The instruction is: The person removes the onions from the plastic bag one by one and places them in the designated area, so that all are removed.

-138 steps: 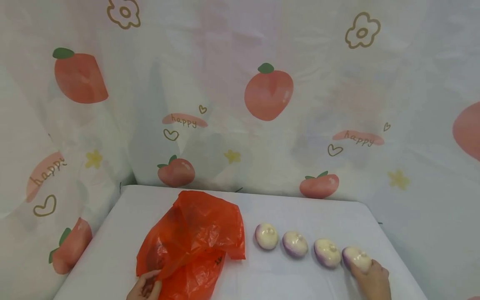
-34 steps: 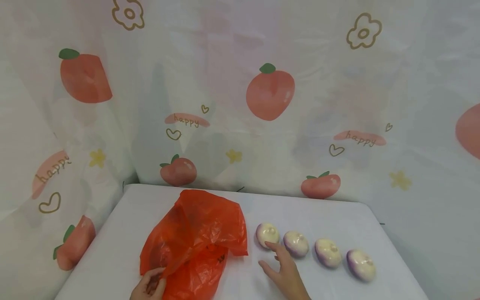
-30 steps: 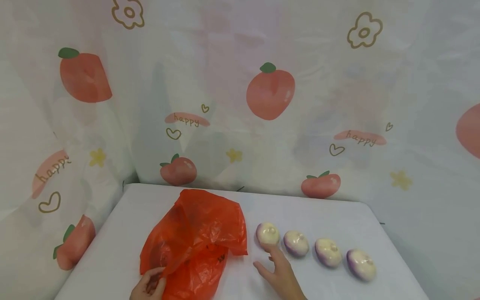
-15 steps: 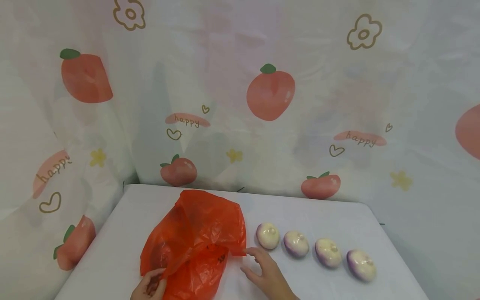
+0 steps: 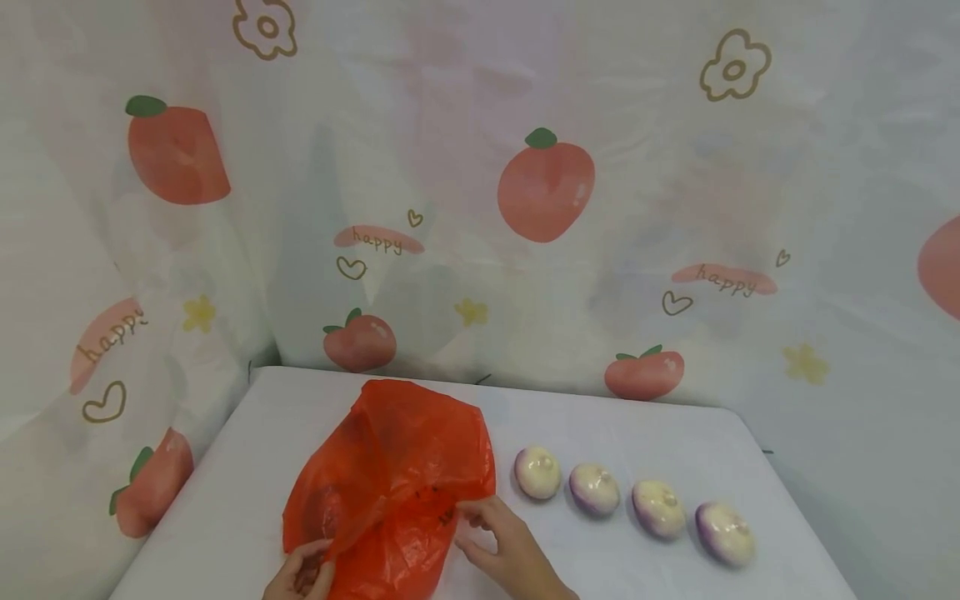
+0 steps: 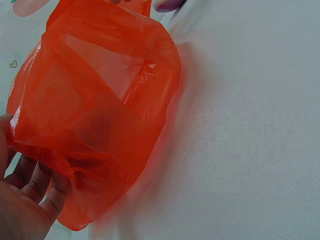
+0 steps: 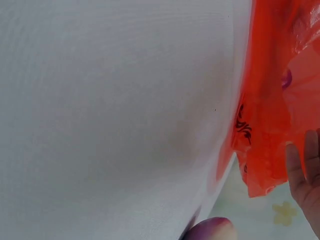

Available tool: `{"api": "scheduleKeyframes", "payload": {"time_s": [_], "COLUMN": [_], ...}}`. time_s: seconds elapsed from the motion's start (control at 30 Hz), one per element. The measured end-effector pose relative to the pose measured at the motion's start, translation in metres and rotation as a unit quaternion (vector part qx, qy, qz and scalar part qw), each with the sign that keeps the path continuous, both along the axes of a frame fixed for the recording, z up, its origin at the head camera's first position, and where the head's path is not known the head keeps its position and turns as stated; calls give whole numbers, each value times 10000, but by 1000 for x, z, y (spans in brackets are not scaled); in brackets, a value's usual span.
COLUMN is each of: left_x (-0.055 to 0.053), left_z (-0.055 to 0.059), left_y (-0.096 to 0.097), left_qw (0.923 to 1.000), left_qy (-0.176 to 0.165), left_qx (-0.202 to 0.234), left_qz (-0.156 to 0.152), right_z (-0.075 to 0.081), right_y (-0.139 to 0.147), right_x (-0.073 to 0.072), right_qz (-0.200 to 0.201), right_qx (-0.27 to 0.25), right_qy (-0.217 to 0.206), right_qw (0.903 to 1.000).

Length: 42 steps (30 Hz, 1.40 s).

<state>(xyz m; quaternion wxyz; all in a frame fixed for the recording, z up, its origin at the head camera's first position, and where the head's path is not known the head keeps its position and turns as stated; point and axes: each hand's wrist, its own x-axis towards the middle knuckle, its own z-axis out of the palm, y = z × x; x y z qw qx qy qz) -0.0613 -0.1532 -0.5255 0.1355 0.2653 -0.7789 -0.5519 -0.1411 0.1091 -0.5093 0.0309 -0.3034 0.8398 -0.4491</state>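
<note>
A crumpled red plastic bag lies on the left half of the table. Its lower left edge is pinched by my left hand, whose thumb and fingers hold the film; the left wrist view shows this hand beside the lifted bag mouth. At the bag's right edge is my right hand, fingertips at the film and thumb apart from the index finger. In the right wrist view its fingers look extended against the bag. Something purple shows at the bag there, partly veiled by the film.
Several shiny cream-and-purple onion-like bulbs stand in a slanting row right of the bag, from the nearest bulb to the farthest bulb. The white-covered table meets a printed curtain behind and at the left.
My right hand gripped the rightmost bulb earlier, left it slightly nearer the front, then moved left past the row to the bag's right edge. The left hand keeps its hold on the bag.
</note>
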Motion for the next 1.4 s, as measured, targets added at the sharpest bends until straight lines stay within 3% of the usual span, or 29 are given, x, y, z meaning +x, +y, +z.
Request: {"api": "scheduleKeyframes", "payload": {"time_s": [0.33,0.63,0.9,1.03,1.2,1.4], "left_x": [2,1,2,2,2,2], "left_z": [-1,4,5,2,-4,-2], "left_y": [7,8,9,9,6,9], "left_qw": [9999,9999,9997,9993,9997,9991], "left_qy": [-55,78,132,245,49,301], "left_qx": [135,23,-44,-91,-57,-114], "left_qz": [9,137,215,285,234,281], "right_z": [5,10,14,11,9,7], "right_y": [-13,-24,-41,-50,-62,-74], "right_x": [4,1,-3,-6,-10,-13], "right_qz": [129,430,291,206,40,-401], "right_qx": [395,750,968,927,762,610], "right_qy": [-790,-602,-1090,-1156,-1124,-1765], "right_qw": [9960,9944,9889,9887,9907,9816]}}
